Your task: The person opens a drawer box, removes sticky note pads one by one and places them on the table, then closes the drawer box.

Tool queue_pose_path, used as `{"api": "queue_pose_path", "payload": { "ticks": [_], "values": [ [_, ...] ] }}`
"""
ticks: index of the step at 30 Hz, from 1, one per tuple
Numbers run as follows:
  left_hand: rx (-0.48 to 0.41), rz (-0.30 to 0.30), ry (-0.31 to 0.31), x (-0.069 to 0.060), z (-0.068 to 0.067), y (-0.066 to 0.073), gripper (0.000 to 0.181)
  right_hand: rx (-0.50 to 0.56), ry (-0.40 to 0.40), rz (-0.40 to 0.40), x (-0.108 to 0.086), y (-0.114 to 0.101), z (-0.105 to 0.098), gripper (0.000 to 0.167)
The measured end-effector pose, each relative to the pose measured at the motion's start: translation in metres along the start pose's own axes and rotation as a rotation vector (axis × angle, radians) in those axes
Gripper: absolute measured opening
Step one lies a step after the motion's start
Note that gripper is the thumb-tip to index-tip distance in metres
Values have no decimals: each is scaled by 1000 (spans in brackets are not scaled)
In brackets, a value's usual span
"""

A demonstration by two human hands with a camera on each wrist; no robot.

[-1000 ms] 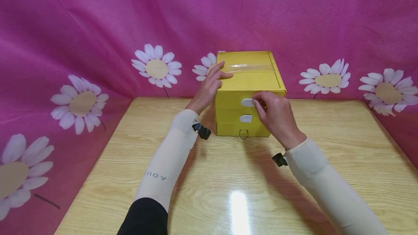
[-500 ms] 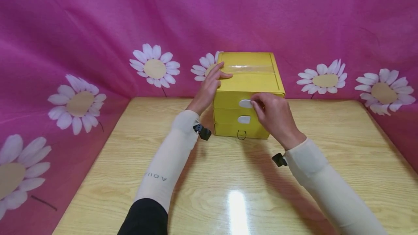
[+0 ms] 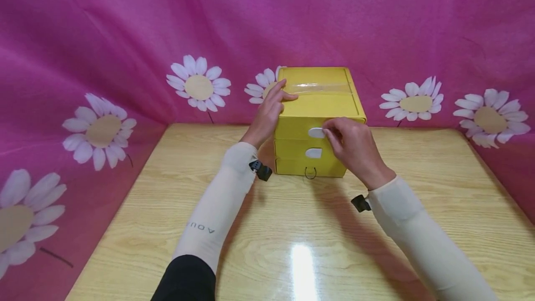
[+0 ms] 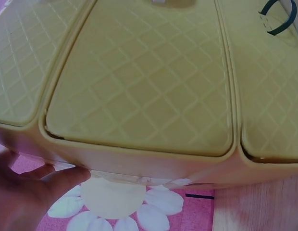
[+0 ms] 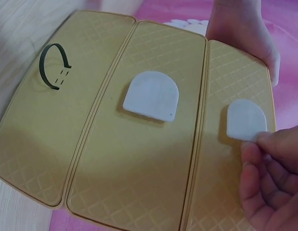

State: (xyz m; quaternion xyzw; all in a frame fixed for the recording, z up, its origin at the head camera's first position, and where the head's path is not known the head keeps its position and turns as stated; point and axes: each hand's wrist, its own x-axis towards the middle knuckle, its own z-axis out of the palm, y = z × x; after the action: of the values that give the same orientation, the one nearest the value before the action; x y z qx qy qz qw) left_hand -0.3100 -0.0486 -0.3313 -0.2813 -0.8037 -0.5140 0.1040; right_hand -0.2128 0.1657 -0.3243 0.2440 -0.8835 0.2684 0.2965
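Note:
A yellow box of stacked drawers (image 3: 322,106) stands on the table near the back cloth, its drawer fronts flush. My left hand (image 3: 267,113) rests on the top left edge, fingers extended over the upper surface. Part of that hand (image 4: 24,192) shows along the box's side in the left wrist view. With thumb and fingertips, my right hand (image 3: 353,145) pinches the white tab (image 5: 245,119) on the top drawer's front. Below it are a second white tab (image 5: 153,95) on the middle drawer and a dark loop handle (image 5: 43,67) on the bottom one.
The wooden table (image 3: 259,245) spreads in front of the box and to both sides. A pink cloth (image 3: 334,17) with white flowers hangs close behind the box and at the sides. Clear tape (image 3: 322,88) crosses the box's top.

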Motion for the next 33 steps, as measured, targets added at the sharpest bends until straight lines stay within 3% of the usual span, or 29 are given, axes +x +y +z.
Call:
{"api": "queue_pose_path", "payload": {
  "ticks": [8,33],
  "values": [
    [29,3,16,1,1,0,51,5,4,-7,1,1,0,6],
    [-12,-20,-115,-2,-9,-2,51,-21,-8,-20,-6,-2,-2,6]
  ]
}}
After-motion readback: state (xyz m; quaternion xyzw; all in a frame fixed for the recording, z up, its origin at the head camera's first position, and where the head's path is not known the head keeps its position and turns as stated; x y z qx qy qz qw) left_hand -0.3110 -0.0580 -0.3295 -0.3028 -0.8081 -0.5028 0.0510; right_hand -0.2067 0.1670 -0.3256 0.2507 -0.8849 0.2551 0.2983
